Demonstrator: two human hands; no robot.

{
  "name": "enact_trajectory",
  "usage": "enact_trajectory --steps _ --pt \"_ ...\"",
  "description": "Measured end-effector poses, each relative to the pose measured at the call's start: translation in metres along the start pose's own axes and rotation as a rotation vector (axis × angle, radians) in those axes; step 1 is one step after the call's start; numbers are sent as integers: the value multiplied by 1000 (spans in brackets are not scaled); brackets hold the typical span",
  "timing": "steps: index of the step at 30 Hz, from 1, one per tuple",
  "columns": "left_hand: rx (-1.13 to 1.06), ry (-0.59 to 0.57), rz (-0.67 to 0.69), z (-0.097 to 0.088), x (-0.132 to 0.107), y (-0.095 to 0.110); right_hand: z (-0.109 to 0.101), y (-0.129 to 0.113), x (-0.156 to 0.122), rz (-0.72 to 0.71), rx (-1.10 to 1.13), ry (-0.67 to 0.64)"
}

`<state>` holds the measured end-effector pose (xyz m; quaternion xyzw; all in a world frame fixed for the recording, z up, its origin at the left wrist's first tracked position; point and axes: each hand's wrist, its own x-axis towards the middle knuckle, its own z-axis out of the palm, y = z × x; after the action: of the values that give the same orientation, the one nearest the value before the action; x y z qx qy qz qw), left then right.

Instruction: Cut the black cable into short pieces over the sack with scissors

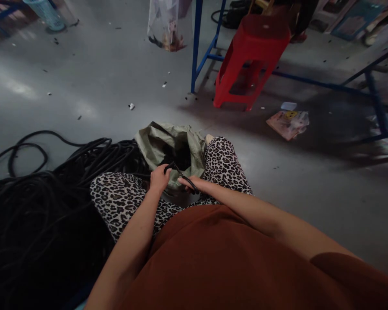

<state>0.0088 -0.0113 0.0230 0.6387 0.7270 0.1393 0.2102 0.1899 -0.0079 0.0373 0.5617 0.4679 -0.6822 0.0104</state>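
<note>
Between my knees stands an open greenish woven sack (148,142) with dark pieces (181,157) inside. Over its near rim my left hand (159,177) is closed on the end of a black rubber strip (170,166). Black-handled scissors (191,184) sit in my right hand (194,183), whose fingers are wrapped round the handles. The blades point up and left, close to the strip; whether they touch it I cannot tell. A large heap of black rubber cord (97,159) lies on the floor to my left.
A red plastic stool (255,47) stands ahead to the right, beside a blue metal table frame (196,47). A clear plastic bag (170,26) hangs near it. Printed plastic packaging (289,122) lies on the grey floor (93,82), and a light blue basket (47,15) stands far left.
</note>
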Motion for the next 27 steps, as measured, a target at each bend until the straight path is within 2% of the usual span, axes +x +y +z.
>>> enact_trajectory --steps 5,15,22,27 --pt "11 -40 67 2 -1 1 -1 -2 -4 -17 -19 -17" --pt "18 -158 97 0 -4 4 -3 6 7 -25 -167 83" --pt "56 -133 84 0 -5 7 -2 12 14 -23 -129 109" --pt "37 -115 98 1 -3 3 -3 13 17 -44 -179 104"
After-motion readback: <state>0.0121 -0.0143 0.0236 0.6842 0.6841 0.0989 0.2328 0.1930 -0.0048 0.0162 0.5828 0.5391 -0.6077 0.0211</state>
